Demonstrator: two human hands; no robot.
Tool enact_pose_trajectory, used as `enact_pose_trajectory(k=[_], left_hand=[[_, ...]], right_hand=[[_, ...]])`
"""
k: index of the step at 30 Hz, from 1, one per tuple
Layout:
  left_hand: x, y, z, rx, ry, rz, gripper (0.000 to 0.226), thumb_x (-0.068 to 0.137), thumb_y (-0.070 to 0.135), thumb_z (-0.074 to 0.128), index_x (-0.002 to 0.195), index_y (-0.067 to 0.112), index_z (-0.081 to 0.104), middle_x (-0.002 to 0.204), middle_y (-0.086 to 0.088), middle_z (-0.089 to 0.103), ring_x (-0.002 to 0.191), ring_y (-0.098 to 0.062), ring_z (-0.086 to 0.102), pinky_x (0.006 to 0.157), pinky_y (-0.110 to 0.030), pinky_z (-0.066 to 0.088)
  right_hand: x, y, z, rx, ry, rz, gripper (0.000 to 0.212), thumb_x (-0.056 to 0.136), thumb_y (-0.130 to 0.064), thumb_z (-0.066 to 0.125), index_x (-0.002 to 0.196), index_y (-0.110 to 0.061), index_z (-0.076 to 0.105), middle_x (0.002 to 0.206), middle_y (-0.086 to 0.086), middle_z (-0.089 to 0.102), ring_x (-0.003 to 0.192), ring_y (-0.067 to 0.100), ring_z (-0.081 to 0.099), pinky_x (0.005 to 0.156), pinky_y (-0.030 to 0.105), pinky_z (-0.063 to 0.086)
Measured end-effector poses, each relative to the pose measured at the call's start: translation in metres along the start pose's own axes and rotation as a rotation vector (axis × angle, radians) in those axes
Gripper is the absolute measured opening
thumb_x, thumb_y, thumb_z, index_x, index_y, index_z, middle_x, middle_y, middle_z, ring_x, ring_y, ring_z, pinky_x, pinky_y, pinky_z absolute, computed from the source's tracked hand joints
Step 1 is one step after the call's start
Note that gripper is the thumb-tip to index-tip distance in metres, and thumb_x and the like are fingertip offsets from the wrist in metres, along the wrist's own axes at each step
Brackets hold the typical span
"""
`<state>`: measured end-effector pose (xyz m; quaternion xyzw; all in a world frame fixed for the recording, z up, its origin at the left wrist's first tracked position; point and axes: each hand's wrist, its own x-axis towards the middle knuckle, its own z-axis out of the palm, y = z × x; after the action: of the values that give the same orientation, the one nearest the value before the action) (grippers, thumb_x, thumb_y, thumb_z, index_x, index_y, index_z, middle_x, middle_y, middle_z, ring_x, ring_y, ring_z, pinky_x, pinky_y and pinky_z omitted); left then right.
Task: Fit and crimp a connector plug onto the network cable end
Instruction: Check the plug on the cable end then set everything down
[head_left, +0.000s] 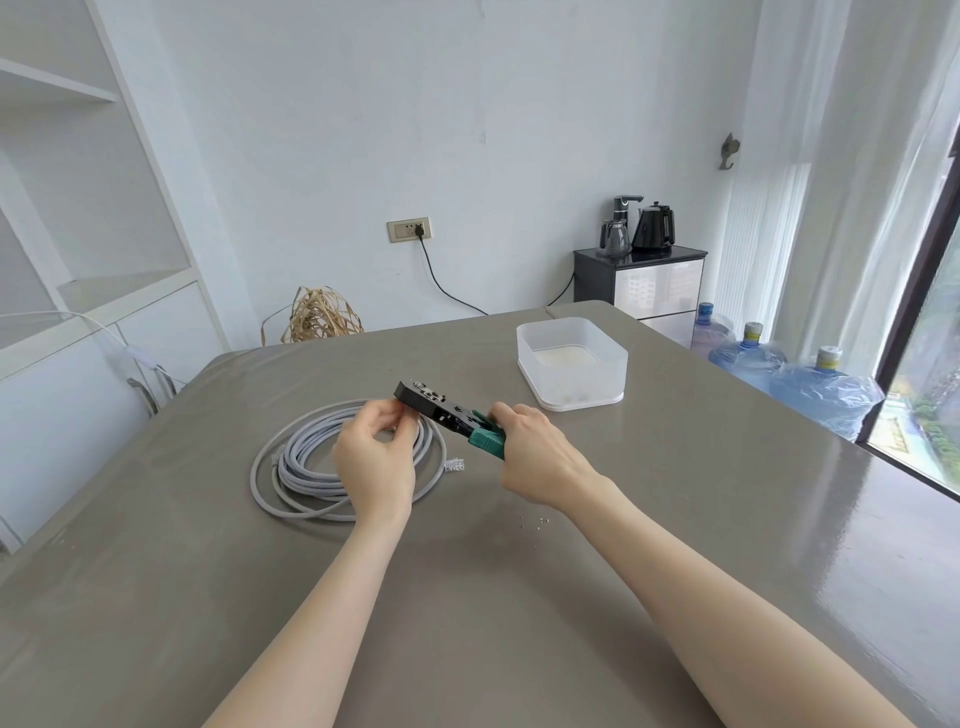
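Note:
A grey network cable (304, 470) lies coiled on the table at left of centre. My left hand (376, 457) hovers over the coil and pinches something small at the head of the crimping tool; its fingers hide what it is. The crimping tool (441, 408) is black with green handles and points up and left. My right hand (535, 452) grips those handles. A clear connector plug (453, 465) lies on the table beside the coil, between both hands.
A translucent white plastic box (571, 364) stands behind the tool to the right. Tiny wire scraps (535, 521) lie near my right wrist. The grey table (467, 597) ends at right near water bottles (810, 382) and a window.

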<state>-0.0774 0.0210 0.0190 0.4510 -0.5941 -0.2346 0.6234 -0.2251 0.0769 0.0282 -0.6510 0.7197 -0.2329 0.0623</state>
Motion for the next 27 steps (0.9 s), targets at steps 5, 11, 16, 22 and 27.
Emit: enact_pose_trajectory(k=[5,11,16,22,27], left_hand=[[0.0,-0.01,-0.002,0.217,0.017,0.141,0.006,0.083,0.018,0.068,0.082,0.012,0.069,0.077,0.0,0.07,0.081,-0.023,0.062,0.079,-0.033,0.039],[0.0,-0.015,-0.004,0.355,0.039,0.264,0.007,0.083,0.016,0.068,0.079,0.011,0.065,0.076,0.0,0.069,0.077,-0.023,0.059,0.073,-0.022,0.02],[0.001,-0.017,-0.005,0.391,0.03,0.32,0.005,0.082,0.014,0.069,0.079,0.011,0.066,0.074,0.0,0.068,0.074,-0.025,0.058,0.071,-0.022,0.018],[0.001,-0.019,-0.006,0.426,0.015,0.348,0.006,0.081,0.012,0.069,0.077,0.01,0.065,0.072,0.0,0.068,0.072,-0.026,0.057,0.07,-0.023,0.017],[0.001,-0.02,-0.007,0.435,-0.003,0.36,0.007,0.082,0.011,0.069,0.076,0.011,0.064,0.071,0.001,0.067,0.07,-0.024,0.057,0.07,-0.023,0.017]], right_hand=[[-0.001,0.0,0.001,-0.002,-0.014,0.004,0.03,0.076,0.002,0.042,0.104,-0.008,0.044,0.091,0.005,0.039,0.084,0.025,0.037,0.063,0.034,0.036],[0.0,0.001,0.0,-0.008,-0.019,-0.019,0.033,0.076,0.0,0.044,0.108,-0.007,0.045,0.091,0.005,0.04,0.085,0.025,0.038,0.063,0.032,0.035],[0.0,0.001,-0.002,0.077,-0.074,-0.015,0.033,0.075,-0.011,0.05,0.108,-0.009,0.047,0.097,0.007,0.048,0.091,0.027,0.046,0.069,0.033,0.041],[0.002,0.0,-0.002,0.151,-0.114,0.007,0.038,0.076,-0.012,0.051,0.113,-0.01,0.048,0.099,0.006,0.048,0.09,0.023,0.042,0.066,0.028,0.033],[0.004,0.0,-0.004,0.176,-0.105,-0.007,0.044,0.074,-0.01,0.052,0.118,-0.015,0.048,0.093,0.001,0.045,0.089,0.021,0.041,0.057,0.022,0.03]])
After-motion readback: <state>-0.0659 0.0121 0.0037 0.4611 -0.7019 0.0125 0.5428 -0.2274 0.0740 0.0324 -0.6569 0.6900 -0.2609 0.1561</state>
